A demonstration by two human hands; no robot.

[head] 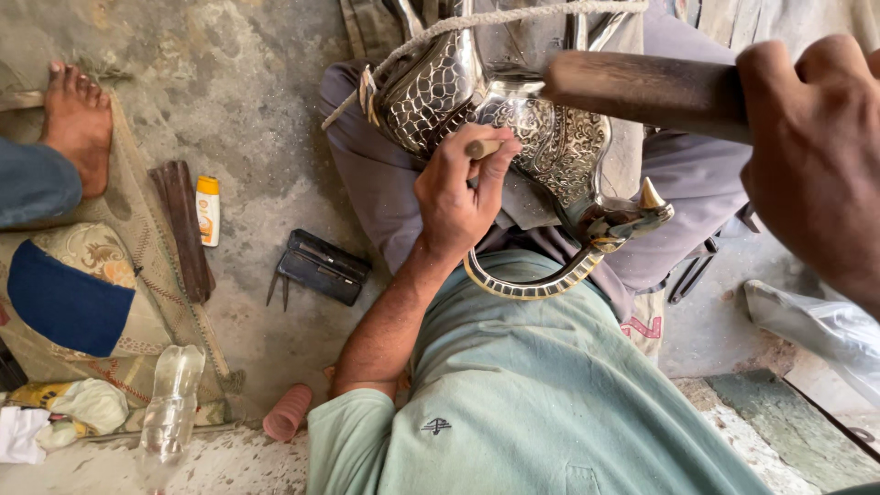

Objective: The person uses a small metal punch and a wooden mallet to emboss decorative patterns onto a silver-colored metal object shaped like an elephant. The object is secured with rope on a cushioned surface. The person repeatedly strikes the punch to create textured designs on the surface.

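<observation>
— Holding what, exactly, in that left hand (456, 197)?

— A small chisel-like punch (482, 148). My fingers (498, 156) are curled tight round it, only its pale wooden end showing above my fist. Its tip is hidden behind my hand, so I cannot tell whether it touches the metal.

— And the metal piece?

— An ornate silver vessel (513, 119) lies across my lap, at about twelve o'clock from my chest. Its surface is covered in scale and scroll patterns. A curved handle (536, 284) with a dark-and-light banded edge sweeps down toward six o'clock, just above my green shirt (550, 394). A small gold point (651, 194) sticks up at the three o'clock side of the vessel. A twisted cord (431, 37) runs over its top.

— Your right hand (816, 156)?

— It is up at two o'clock, close to the camera, closed in a full fist round a thick wooden handle (642, 87) that reaches out over the vessel. What is at the far end of it I cannot tell.

— What's around you?

— On the concrete floor (247, 101) at nine o'clock lies a black case (323, 266) with small pincers (278, 289) just beside it. Farther left are a dark wooden strip (183, 229) and a white tube with an orange cap (208, 211). At seven o'clock a clear plastic bottle (172, 403) lies near a pink ribbed cup (287, 412). Another person's bare foot (78, 119) rests on a patterned mat (110, 266) at ten o'clock. A crumpled plastic bag (816, 325) sits at four o'clock.
</observation>
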